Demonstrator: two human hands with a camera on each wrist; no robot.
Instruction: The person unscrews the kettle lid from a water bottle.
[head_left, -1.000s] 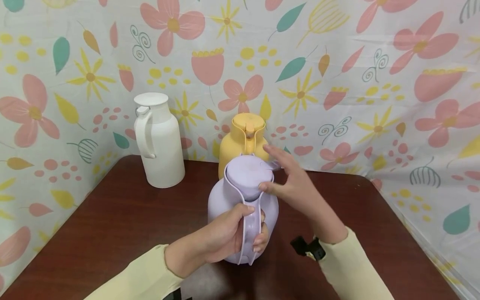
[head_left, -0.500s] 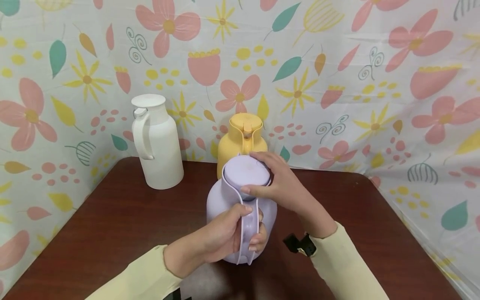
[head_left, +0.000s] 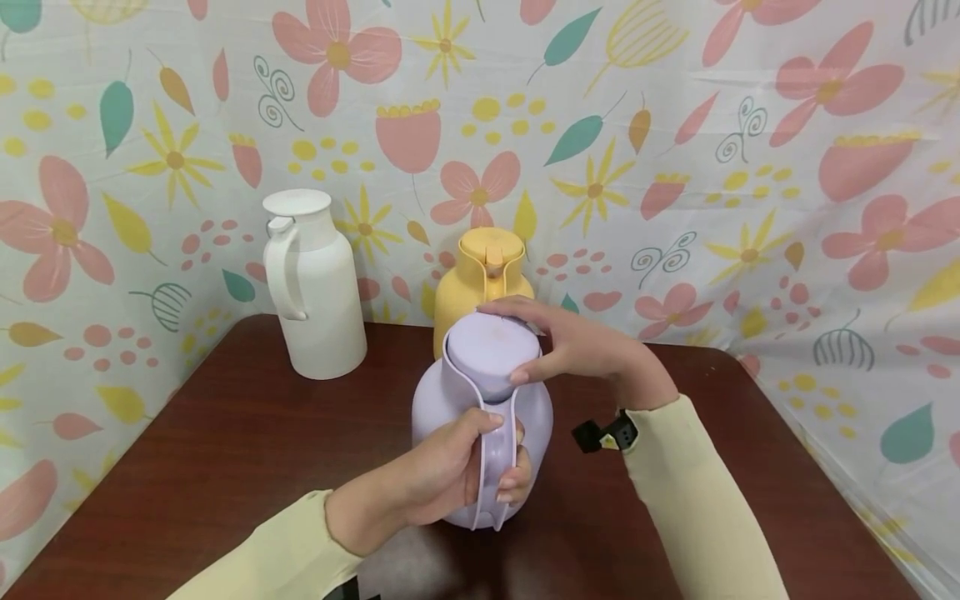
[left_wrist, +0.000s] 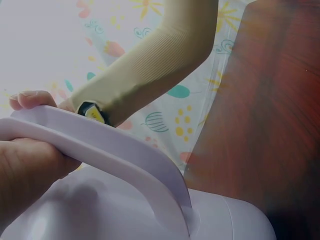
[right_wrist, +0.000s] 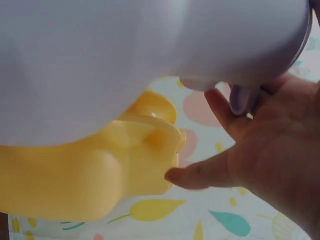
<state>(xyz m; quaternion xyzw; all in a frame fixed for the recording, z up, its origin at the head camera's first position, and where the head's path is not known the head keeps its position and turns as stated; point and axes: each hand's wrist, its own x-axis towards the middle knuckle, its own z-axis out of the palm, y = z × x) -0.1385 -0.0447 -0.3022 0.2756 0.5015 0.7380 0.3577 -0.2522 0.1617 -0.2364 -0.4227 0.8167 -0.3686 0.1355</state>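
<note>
A lilac thermos jug (head_left: 435,404) stands on the table in the middle of the head view, its handle (head_left: 497,475) facing me. My left hand (head_left: 442,475) grips this handle, thumb on top and fingers wrapped round it. The round lilac lid (head_left: 491,346) sits in the jug's neck. Around its right and far rim lie the fingers of my right hand (head_left: 577,342), with the thumb against the near right rim. A small lilac tab (right_wrist: 242,100) shows beside those fingers in the right wrist view. In the left wrist view the handle (left_wrist: 115,150) fills the lower left.
Right behind the lilac jug stands a yellow thermos jug (head_left: 457,296), partly hidden by it. A white thermos jug (head_left: 322,292) is farther left on the dark brown table (head_left: 247,442). A flower-patterned sheet (head_left: 675,100) hangs behind the table.
My right hand has moved left onto the lid and closed round its rim, then turned, with the wrist higher and farther forward. My left hand keeps its hold on the handle.
</note>
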